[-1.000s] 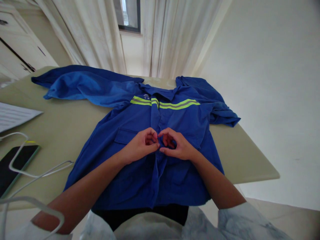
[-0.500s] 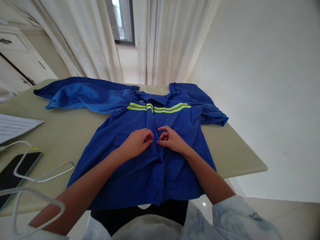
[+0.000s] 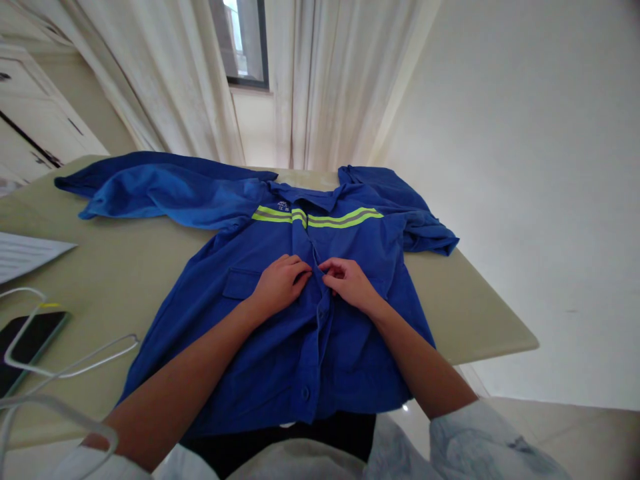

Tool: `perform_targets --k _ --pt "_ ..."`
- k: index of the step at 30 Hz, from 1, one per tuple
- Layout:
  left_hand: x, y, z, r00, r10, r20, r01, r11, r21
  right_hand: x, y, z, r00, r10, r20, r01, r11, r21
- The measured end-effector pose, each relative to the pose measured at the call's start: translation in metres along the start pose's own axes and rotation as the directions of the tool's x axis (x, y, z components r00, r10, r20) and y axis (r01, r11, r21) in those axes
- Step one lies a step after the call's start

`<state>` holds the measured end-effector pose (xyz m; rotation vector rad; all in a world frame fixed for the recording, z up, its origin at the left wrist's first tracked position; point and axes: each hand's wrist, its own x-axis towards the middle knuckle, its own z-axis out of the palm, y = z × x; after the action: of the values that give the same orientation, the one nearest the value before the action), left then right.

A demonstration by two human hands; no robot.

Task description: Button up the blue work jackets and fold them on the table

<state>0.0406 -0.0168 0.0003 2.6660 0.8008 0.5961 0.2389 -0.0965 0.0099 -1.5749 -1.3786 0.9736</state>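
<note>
A blue work jacket (image 3: 200, 327) with a yellow-and-grey reflective stripe (image 3: 345, 218) lies front up, its collar away from me and its sleeves spread at the far side. At the middle of the front, my left hand (image 3: 281, 283) pinches the placket edge with bent fingers. Opposite it, my right hand (image 3: 347, 281) has thumb and fingers closed on the other edge of the placket. The fingertips of both hands nearly meet. One button (image 3: 305, 393) shows near the hem; whatever lies between the fingertips is hidden.
The jacket rests on a pale yellow-green table (image 3: 480, 313). To the left are a phone (image 3: 35, 340), a white cable (image 3: 95, 363) and a printed sheet (image 3: 30, 255). Curtains (image 3: 180, 80) and a white wall (image 3: 540, 167) stand beyond.
Both hands have shifted slightly right and closed in on the placket, the left fingertips now against its edge. The jacket's lower front has been pulled a little toward me, and another button shows.
</note>
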Motion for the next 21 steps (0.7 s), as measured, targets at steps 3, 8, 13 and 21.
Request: perform_targets --k 3,8,13,21 --pt "-0.0005 0.0016 -0.0004 0.997 -0.023 -0.075 0.017 0.996 -0.082 0.0008 0.0005 -0.0001 0.997 -0.057 -0.055 0.06 0.997 0.055" --pt "-0.0016 0.0058 -0.0012 0.986 0.031 -0.162 -0.043 0.997 -0.071 0.0004 0.0 -0.0015 0.99 -0.11 -0.083 0.116 0.991 0.066" --pt "-0.0026 0.0066 -0.0015 0.982 0.079 -0.172 -0.081 0.997 -0.004 -0.0017 -0.0013 -0.0008 0.987 -0.121 -0.109 0.119 0.993 -0.022" --pt "-0.0018 0.0068 -0.0014 0.982 0.116 -0.15 -0.099 0.988 0.114 -0.0071 -0.0051 0.0036 0.947 -0.284 -0.148 0.259 0.951 -0.167"
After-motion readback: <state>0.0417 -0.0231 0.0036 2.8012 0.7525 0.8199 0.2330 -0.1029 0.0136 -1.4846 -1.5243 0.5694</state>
